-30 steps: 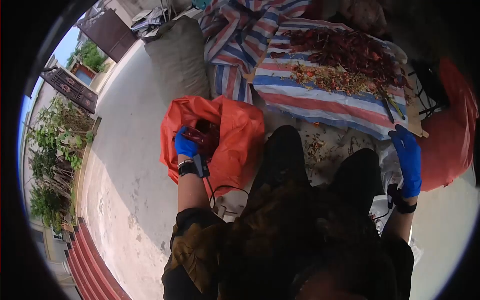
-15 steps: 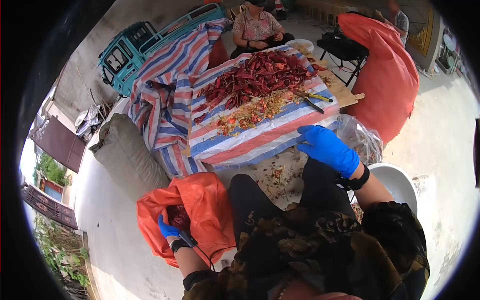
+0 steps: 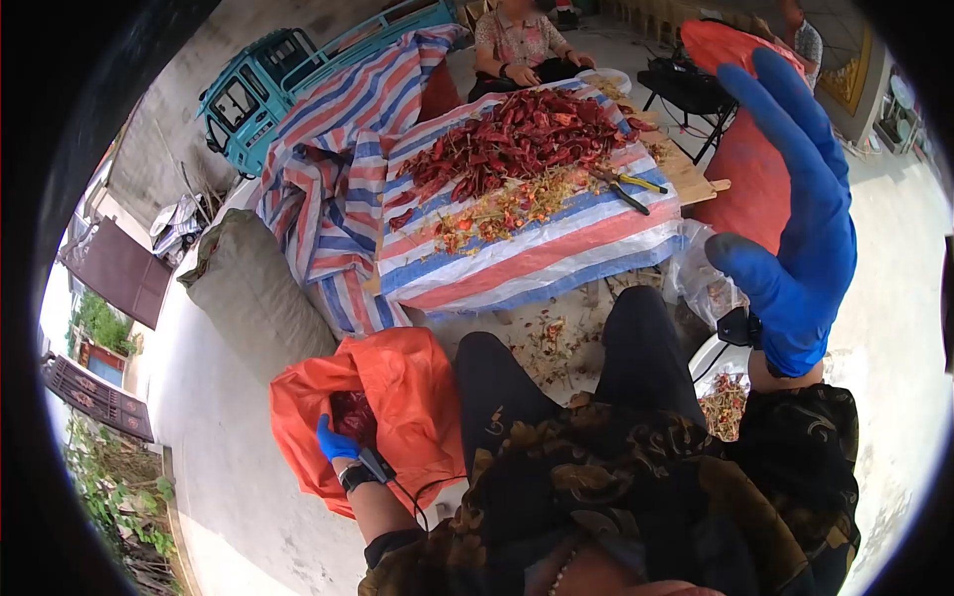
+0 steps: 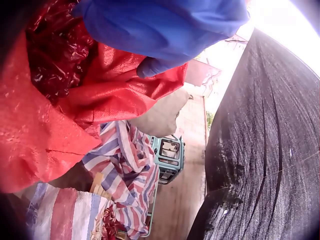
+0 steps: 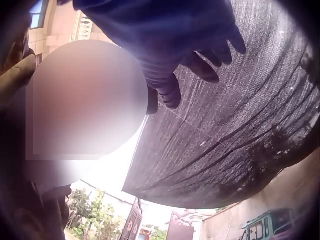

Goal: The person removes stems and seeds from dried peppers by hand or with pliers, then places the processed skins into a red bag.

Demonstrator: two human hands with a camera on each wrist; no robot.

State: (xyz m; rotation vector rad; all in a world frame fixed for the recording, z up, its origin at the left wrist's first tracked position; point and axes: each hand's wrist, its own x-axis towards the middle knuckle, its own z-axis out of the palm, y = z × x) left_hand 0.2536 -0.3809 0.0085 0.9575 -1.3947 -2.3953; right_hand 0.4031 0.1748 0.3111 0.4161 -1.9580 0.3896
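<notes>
My blue-gloved left hand (image 3: 340, 442) is at the mouth of an orange-red woven bag (image 3: 412, 397). Inside the bag, dark red dried chilies (image 4: 57, 55) lie close by its fingers; in the left wrist view the thumb overlaps the bag's edge. My right hand (image 3: 800, 214), gloved in blue too, is raised near the head camera with its fingers spread and holding nothing. On a striped sheet (image 3: 556, 273) over a low table lies a heap of dried chilies (image 3: 517, 139), with stem scraps (image 3: 497, 219) along its near side. Yellow-and-black handled scissors (image 3: 631, 189) lie right of the scraps.
A full grey sack (image 3: 253, 288) leans left of the table. At the right stand a large red bag (image 3: 750, 189) and a pale basin (image 3: 711, 363) beside scraps. Another person (image 3: 517, 50) sits across the table, before a teal truck (image 3: 263, 94). Dark netting (image 5: 210, 125) hangs overhead.
The head view has tilted up, bringing the whole table and the seated person in. My right hand has risen from near the table's edge toward the camera, fingers spreading. My left hand stays at the bag.
</notes>
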